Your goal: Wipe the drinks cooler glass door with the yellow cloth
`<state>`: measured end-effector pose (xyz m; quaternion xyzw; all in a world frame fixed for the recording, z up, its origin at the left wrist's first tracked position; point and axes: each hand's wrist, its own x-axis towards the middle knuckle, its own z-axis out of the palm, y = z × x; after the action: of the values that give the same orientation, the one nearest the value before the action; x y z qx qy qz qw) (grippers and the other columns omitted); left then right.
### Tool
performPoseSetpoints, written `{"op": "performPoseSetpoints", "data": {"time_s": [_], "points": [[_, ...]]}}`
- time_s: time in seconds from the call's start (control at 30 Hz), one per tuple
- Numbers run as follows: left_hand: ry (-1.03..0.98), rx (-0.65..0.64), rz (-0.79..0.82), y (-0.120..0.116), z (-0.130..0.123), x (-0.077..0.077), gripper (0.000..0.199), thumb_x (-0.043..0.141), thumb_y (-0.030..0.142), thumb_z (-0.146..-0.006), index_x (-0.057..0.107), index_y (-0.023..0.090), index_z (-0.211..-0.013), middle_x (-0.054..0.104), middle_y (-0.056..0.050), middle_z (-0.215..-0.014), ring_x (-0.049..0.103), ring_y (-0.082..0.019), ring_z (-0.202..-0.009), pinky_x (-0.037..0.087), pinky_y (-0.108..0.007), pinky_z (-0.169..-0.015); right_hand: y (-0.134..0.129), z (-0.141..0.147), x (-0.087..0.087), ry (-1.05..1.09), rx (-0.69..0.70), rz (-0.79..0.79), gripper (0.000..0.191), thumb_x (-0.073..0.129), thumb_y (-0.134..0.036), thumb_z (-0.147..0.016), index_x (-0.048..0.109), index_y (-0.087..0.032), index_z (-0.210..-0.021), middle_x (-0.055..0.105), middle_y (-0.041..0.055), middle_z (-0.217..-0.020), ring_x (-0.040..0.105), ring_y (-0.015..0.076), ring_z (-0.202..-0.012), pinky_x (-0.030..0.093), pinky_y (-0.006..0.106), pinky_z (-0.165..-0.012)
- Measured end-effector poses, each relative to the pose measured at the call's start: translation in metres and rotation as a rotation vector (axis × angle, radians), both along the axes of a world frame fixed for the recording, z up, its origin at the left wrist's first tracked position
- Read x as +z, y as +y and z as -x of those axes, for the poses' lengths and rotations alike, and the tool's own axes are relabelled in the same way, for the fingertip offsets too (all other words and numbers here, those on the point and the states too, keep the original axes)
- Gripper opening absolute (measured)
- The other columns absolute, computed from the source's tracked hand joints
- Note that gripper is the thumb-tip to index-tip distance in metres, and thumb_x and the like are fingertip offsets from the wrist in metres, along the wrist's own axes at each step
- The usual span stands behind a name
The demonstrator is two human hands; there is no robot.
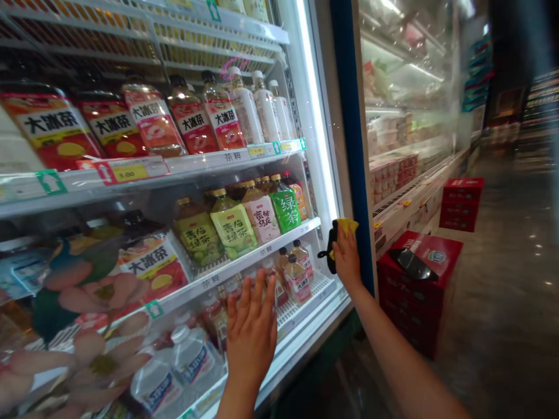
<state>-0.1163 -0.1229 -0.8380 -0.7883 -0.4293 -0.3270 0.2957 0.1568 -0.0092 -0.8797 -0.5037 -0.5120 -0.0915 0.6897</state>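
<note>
R hand (pixel 347 259) closed on yellow cloth (pixel 347 227), pressed to black door handle (pixel 332 247) on blue-framed glass door (pixel 351 128). L hand (pixel 251 343) open, palm flat on the glass, fingers spread, just left of handle. Behind door: white shelves (pixel 244 262) w/ tea btls (pixel 233 224), water btls (pixel 192 355) lowest. Right of door: stacked red crates (pixel 419 302) on floor, black item (pixel 413 263) on top; chiller case (pixel 406 105) beyond.

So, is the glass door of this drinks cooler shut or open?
Shut, it seems: the flower-printed glass door covers the shelves behind it.
</note>
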Motion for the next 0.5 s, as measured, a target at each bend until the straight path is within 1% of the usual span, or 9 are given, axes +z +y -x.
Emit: {"op": "performPoseSetpoints", "data": {"time_s": [0.07,0.13,0.23,0.3,0.37,0.4,0.47,0.5], "points": [[-0.031,0.041,-0.016,-0.009,0.011,-0.006,0.078,0.062,0.029,-0.093,0.022,0.034,-0.16,0.031,-0.002,-0.164,0.012,-0.021,-0.157,-0.002,-0.045,-0.128,0.009,0.003,-0.005,0.109,-0.048,0.004,0.056,0.036,-0.034,-0.103,0.032,-0.027,-0.159,0.034,0.0114,-0.164,0.024,0.0281,-0.155,0.031,0.058,-0.12],[-0.054,0.075,-0.027,-0.016,0.021,-0.009,0.079,0.063,0.031,-0.092,0.022,0.033,-0.16,0.029,-0.004,-0.165,0.01,-0.024,-0.157,-0.001,-0.049,-0.128,0.008,0.021,0.001,0.094,-0.063,-0.007,0.058,0.035,-0.034,-0.104,0.026,-0.028,-0.161,0.029,0.0109,-0.167,0.018,0.0287,-0.156,0.029,0.06,-0.12],[-0.057,0.097,-0.016,-0.023,0.032,-0.01,0.08,0.064,0.031,-0.092,0.022,0.033,-0.16,0.026,-0.004,-0.166,0.007,-0.025,-0.157,0.0,-0.051,-0.128,-0.01,0.059,0.011,-0.127,-0.067,-0.018,0.061,0.039,-0.032,-0.104,0.02,-0.033,-0.162,0.021,0.0067,-0.17,0.019,0.0286,-0.156,0.027,0.059,-0.122],[-0.044,0.098,-0.002,-0.026,0.038,-0.01,0.08,0.064,0.03,-0.092,0.022,0.034,-0.16,0.026,-0.003,-0.166,0.005,-0.024,-0.157,-0.001,-0.05,-0.128,-0.025,0.073,0.006,-0.323,-0.028,-0.056,0.063,0.043,-0.025,-0.102,0.023,-0.037,-0.161,0.024,0.0041,-0.169,0.025,0.0281,-0.154,0.027,0.057,-0.123],[-0.047,0.103,0.007,-0.028,0.042,-0.011,0.08,0.064,0.03,-0.093,0.02,0.035,-0.16,0.026,-0.004,-0.166,0.005,-0.024,-0.157,-0.003,-0.051,-0.127,-0.034,0.071,-0.008,-0.482,0.016,-0.131,0.064,0.046,-0.019,-0.1,0.029,-0.04,-0.158,0.031,0.0018,-0.167,0.03,0.0275,-0.153,0.028,0.055,-0.123],[-0.058,0.111,0.007,-0.029,0.044,-0.011,0.08,0.064,0.03,-0.093,0.019,0.035,-0.16,0.026,-0.004,-0.166,0.006,-0.025,-0.157,-0.004,-0.053,-0.127,-0.036,0.066,-0.015,-0.521,0.025,-0.161,0.065,0.046,-0.016,-0.099,0.031,-0.042,-0.157,0.034,0.0011,-0.166,0.032,0.0275,-0.152,0.03,0.055,-0.123],[-0.092,0.136,0.003,-0.032,0.047,-0.013,0.081,0.064,0.031,-0.093,0.017,0.035,-0.16,0.023,-0.006,-0.167,0.007,-0.028,-0.157,-0.005,-0.058,-0.126,-0.034,0.056,-0.022,-0.451,-0.003,-0.147,0.065,0.044,-0.014,-0.1,0.031,-0.041,-0.157,0.032,0.0024,-0.166,0.033,0.0276,-0.151,0.032,0.056,-0.121],[-0.107,0.147,-0.001,-0.033,0.048,-0.014,0.082,0.064,0.032,-0.093,0.017,0.035,-0.16,0.022,-0.007,-0.167,0.007,-0.029,-0.157,-0.004,-0.059,-0.125,-0.032,0.054,-0.02,-0.369,-0.026,-0.12,0.065,0.042,-0.014,-0.1,0.03,-0.04,-0.158,0.029,0.0037,-0.167,0.032,0.0277,-0.152,0.033,0.056,-0.12]]}}
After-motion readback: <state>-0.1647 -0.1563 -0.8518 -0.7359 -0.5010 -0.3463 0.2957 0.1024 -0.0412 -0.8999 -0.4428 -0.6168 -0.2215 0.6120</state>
